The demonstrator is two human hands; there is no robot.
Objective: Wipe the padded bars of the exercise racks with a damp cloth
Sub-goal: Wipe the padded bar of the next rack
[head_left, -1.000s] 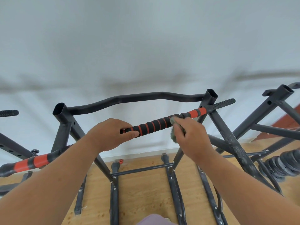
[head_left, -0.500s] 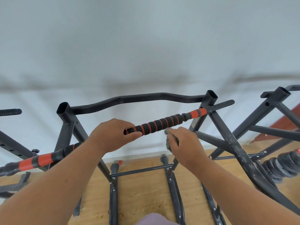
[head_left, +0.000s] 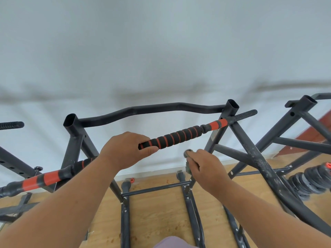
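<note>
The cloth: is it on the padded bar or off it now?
Off: the cloth, bunched in the right hand, sits below the padded bar.

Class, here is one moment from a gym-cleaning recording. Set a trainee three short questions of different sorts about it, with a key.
1. True or false: the cloth is touching the padded bar.
2. Which hand grips the padded bar: A left hand, B right hand, C both?
3. Fill in: the padded bar's foam is black with ____ rings.

Key: 1 false, it is held below the bar. 2 A. 3 orange.
</note>
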